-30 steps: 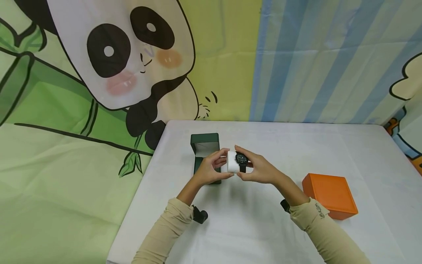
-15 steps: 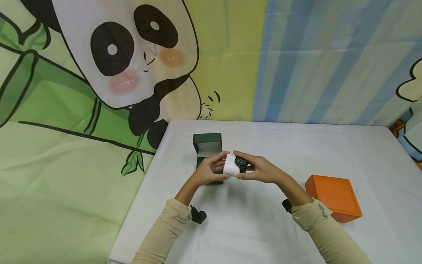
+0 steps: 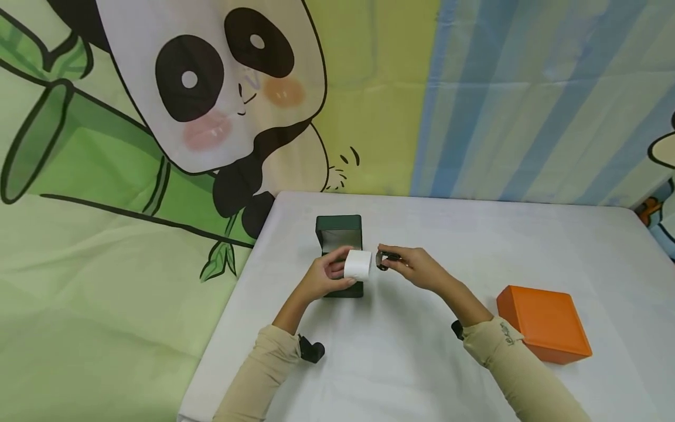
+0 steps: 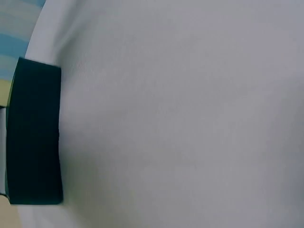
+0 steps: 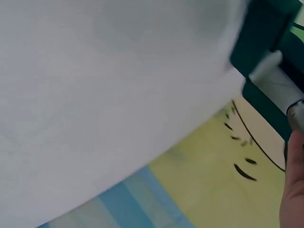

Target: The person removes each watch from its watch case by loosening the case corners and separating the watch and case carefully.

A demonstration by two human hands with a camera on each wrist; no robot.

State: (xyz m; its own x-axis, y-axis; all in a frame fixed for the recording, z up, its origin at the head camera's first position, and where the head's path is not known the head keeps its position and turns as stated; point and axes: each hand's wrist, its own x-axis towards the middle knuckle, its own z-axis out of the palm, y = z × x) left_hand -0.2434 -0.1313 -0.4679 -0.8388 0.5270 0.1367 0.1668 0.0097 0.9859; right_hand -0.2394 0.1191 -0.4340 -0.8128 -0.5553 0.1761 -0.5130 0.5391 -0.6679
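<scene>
My left grip (image 3: pixel 320 279) is clamped on the white cushion (image 3: pixel 358 265); my right grip (image 3: pixel 419 269) pinches the black watch (image 3: pixel 379 261), just beside it.

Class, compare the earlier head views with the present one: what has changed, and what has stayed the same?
The black watch has come off the white cushion, which has shifted left, away from it. The right hand now pinches the watch alone; the left hand still holds the cushion. The open green box and orange box stayed put.
</scene>
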